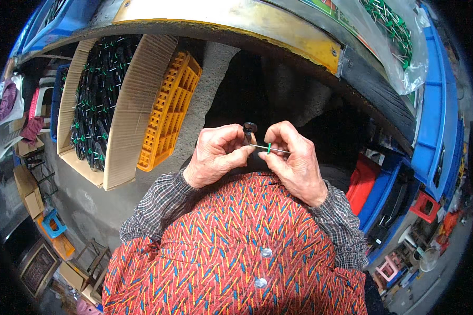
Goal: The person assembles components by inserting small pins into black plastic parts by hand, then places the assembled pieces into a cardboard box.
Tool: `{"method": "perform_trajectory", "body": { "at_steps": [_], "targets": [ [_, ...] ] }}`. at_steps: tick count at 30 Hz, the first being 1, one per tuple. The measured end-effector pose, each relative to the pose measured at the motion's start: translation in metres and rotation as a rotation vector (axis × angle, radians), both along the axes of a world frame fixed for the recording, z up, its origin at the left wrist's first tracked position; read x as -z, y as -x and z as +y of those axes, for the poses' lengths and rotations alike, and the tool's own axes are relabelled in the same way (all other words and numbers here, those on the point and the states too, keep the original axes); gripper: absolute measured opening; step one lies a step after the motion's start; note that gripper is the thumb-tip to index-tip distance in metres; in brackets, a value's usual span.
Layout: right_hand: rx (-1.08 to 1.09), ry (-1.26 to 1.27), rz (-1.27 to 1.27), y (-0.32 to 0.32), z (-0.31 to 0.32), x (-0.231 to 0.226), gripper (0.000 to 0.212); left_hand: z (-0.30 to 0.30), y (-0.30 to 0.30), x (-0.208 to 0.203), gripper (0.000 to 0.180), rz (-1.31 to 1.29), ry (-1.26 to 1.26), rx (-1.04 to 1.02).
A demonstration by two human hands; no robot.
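Note:
My left hand (218, 155) and my right hand (294, 160) meet close to my chest, over my red patterned top. Between their fingertips lies a thin metal pin (276, 149) with a small green ring (269, 148) on it. The left fingers pinch the pin's left end, and a small black plastic part (249, 128) sticks up just above them. The right thumb and forefinger pinch the pin at the green ring.
A cardboard box (129, 115) full of black parts with green rings stands at the left, an orange plastic crate (171, 113) beside it. A clear bag of green-ringed pins (394, 31) lies on the curved table edge above. Blue crates (436, 121) sit at the right.

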State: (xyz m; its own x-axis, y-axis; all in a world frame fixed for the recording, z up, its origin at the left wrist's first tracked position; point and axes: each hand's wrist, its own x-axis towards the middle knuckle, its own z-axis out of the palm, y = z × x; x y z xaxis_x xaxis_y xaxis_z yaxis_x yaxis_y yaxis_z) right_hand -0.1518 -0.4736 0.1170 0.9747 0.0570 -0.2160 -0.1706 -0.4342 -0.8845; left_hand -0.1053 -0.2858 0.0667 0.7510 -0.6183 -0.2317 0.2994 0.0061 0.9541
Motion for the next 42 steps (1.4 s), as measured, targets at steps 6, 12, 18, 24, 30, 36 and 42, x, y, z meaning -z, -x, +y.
{"method": "perform_trajectory", "body": {
  "at_steps": [6, 12, 18, 24, 30, 36, 42],
  "targets": [
    [0.017, -0.092, 0.097, 0.006, -0.012, -0.004, 0.019, -0.004, -0.001, -0.008, 0.011, 0.03, 0.02, 0.009],
    [0.225, -0.453, 0.342, 0.014, -0.019, -0.003, 0.014, -0.012, 0.003, -0.008, 0.02, -0.035, -0.007, 0.003],
    [0.292, -0.634, 0.373, 0.029, -0.03, 0.018, 0.023, -0.025, 0.011, -0.012, 0.014, -0.139, 0.068, -0.058],
    [0.29, -0.645, 0.383, 0.034, -0.038, 0.033, 0.024, -0.033, 0.015, -0.006, 0.014, -0.126, 0.061, -0.055],
    [0.261, -0.602, 0.375, 0.03, -0.041, 0.039, 0.021, -0.037, 0.01, 0.001, 0.016, -0.343, -0.001, -0.074],
    [0.229, -0.59, 0.457, 0.029, -0.045, 0.043, 0.016, -0.039, 0.009, 0.007, 0.017, -0.363, -0.029, -0.118],
    [0.147, -0.72, 0.406, 0.029, -0.047, 0.052, 0.022, -0.04, 0.007, 0.009, 0.016, -0.366, -0.029, -0.128]
  ]
}}
